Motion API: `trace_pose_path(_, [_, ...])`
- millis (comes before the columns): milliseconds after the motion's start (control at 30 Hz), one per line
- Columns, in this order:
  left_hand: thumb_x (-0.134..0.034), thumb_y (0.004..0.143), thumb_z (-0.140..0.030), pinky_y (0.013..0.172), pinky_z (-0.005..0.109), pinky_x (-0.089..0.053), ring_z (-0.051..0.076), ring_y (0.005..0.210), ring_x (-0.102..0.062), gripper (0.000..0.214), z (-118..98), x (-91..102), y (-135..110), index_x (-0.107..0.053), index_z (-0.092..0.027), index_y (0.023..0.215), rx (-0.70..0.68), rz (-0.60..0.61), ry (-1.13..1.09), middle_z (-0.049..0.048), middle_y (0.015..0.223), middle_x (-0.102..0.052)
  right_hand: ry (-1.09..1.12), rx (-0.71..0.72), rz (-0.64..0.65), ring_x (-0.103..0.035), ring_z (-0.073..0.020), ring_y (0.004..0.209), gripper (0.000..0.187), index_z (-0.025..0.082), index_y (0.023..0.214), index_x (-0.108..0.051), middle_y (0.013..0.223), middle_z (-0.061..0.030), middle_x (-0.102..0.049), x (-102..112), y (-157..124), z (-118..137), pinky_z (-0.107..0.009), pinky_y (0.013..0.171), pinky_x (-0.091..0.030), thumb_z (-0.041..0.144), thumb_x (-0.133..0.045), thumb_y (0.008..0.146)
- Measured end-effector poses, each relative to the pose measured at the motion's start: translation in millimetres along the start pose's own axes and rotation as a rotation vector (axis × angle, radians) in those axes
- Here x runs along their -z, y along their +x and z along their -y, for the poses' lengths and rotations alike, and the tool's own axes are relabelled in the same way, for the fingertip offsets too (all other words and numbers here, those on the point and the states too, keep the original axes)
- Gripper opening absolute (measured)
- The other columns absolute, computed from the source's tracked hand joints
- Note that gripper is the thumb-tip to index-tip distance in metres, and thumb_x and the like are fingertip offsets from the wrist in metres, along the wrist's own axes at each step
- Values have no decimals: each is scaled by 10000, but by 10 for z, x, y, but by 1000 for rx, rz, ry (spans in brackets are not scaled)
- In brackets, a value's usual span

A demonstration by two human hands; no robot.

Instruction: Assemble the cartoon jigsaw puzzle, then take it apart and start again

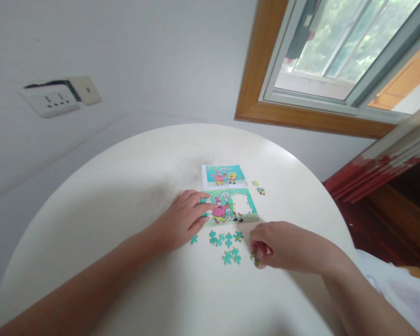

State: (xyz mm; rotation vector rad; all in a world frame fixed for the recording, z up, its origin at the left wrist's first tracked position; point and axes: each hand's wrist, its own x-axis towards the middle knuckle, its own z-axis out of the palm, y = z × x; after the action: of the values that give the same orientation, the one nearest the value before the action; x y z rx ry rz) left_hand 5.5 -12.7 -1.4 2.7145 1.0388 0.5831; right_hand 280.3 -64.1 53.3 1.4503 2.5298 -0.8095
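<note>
A partly filled jigsaw puzzle (227, 210) with cartoon figures lies on the white round table, a white gap showing at its right side. My left hand (185, 217) rests on the puzzle's left edge, fingers spread. Right of the loose pieces, my right hand (266, 243) pinches a yellow-patterned puzzle piece (255, 260) at the table surface. Several teal puzzle pieces (228, 240) lie below the puzzle. Just beyond it is a reference picture (226, 175) of the same scene. Two yellowish pieces (261, 191) sit to the right of that picture.
The white table (133, 172) has a curved far edge near the wall. A socket (52, 99) is set in the wall at left. A wood-framed window (315, 114) is at upper right, with a red and white curtain (378, 165) below it. White plastic (395, 284) lies at lower right.
</note>
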Motion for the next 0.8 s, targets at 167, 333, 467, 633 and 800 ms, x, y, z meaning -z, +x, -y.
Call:
trace_pose_path(167, [-458,924,-203,1042,474,-371,274,1207,-451,376,19,-25,-3,-613,-284,1258,-2,-11,8,86,1260,-561,62,25,-10,-585,-143,647,181,225,773,-686,752,-4,-698,24,43,-19,-242,576,-369,68,-648,692])
trace_pose_path(333, [-430,942,-200,1049,476,-366,272,1225,-438,383,17,-13,-3,-601,-289,1273,-7,19,35,82,1282,-545,193,148,-55,-577,-121,685,134,198,778,-662,788,-6,-672,14,138,60,-224,623,-413,72,-648,732])
trace_pose_path(467, [-444,932,-195,1044,474,-370,270,1212,-444,376,24,-14,-4,-606,-281,1261,-20,7,36,82,1277,-544,538,188,-50,-576,-105,637,37,191,761,-635,699,22,-635,-56,252,87,-202,585,-417,170,-664,769])
trace_pose_path(633, [-437,931,-189,1045,474,-370,272,1209,-440,366,29,-15,-5,-612,-254,1247,-25,3,33,93,1272,-543,875,93,-310,-587,-119,641,122,189,825,-603,683,31,-631,-55,460,-127,-234,628,-446,229,-672,733])
trace_pose_path(800, [-435,935,-192,1043,480,-370,272,1205,-441,373,23,-4,5,-606,-263,1259,-20,9,30,92,1267,-545,590,-82,-648,-578,-129,665,145,184,853,-689,723,3,-686,-36,641,-361,-239,637,-414,221,-575,772])
